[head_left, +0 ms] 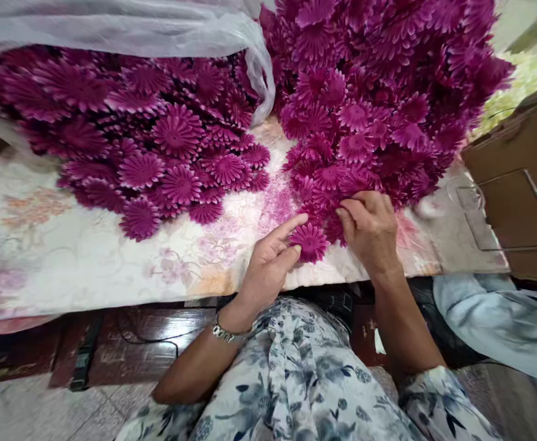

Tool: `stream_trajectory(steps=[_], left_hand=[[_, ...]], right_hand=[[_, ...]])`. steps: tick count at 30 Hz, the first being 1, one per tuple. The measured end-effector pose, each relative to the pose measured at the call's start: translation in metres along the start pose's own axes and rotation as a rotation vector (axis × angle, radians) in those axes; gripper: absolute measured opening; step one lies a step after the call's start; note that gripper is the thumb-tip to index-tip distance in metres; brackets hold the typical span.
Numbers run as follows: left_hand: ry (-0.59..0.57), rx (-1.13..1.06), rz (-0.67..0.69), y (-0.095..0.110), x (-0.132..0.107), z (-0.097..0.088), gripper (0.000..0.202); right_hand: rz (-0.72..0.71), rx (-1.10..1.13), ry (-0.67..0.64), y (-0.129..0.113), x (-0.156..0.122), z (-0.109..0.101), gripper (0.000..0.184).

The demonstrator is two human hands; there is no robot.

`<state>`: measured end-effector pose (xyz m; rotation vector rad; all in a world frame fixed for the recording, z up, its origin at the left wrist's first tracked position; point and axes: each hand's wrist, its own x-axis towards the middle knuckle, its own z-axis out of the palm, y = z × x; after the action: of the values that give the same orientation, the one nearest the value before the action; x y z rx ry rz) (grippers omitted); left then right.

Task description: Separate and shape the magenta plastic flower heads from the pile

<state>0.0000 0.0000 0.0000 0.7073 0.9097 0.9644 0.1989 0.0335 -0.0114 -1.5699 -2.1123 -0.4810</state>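
A magenta artificial flower [311,242] is held at its left edge by my left hand [270,260], between thumb and index finger. Just right of it, my right hand [370,229] is closed, thumb against fingers, at the front edge of the right heap of magenta flower pieces [355,147]. Whatever its fingertips pinch is hidden among the petals. To the left lies another heap of flat magenta flowers [176,131], several of them stacked, spilling from a clear plastic bag [125,27].
A patterned cloth [89,245] covers the table, with pink specks between the heaps. At the right stands a cardboard box [520,190], with pale yellow material [520,82] behind it. Light blue-grey fabric [493,318] hangs below the table's right edge.
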Motion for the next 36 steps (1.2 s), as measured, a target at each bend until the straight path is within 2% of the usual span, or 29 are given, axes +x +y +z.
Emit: stream_trajectory(steps=[4,11,14,16,18,20,23,28,32,36], left_hand=[[0.048,-0.027,0.058,0.0,0.002,0.005,0.046],[0.005,-0.106,0.073,0.001,0.005,0.007,0.047],[0.013,-0.077,0.108,-0.001,0.006,0.006,0.045],[0.005,-0.049,0.135,-0.003,0.007,0.006,0.044],[-0.011,-0.021,0.151,-0.004,0.007,0.006,0.045],[-0.028,0.006,0.155,-0.006,0.006,0.005,0.047],[-0.041,0.067,0.152,-0.007,0.004,0.004,0.051],[-0.077,0.275,0.159,-0.004,-0.001,-0.003,0.056],[-0.093,0.44,0.236,-0.001,-0.003,-0.006,0.055],[-0.085,0.512,0.27,-0.001,-0.003,-0.008,0.052]], right_hand=[[0.001,0.027,-0.021,-0.001,0.001,0.0,0.022],[0.057,0.097,0.127,0.01,-0.006,-0.027,0.02],[0.048,0.076,0.248,0.004,-0.01,-0.035,0.019],[0.028,0.131,0.285,-0.007,-0.009,-0.039,0.016],[-0.043,0.253,0.2,-0.021,-0.006,-0.041,0.015],[-0.139,0.38,0.035,-0.034,-0.003,-0.04,0.013],[-0.157,0.518,-0.139,-0.045,-0.001,-0.033,0.009],[-0.081,0.635,-0.194,-0.045,-0.003,-0.029,0.012],[-0.041,0.673,-0.206,-0.044,-0.002,-0.033,0.016],[-0.047,0.693,-0.214,-0.045,-0.001,-0.034,0.015]])
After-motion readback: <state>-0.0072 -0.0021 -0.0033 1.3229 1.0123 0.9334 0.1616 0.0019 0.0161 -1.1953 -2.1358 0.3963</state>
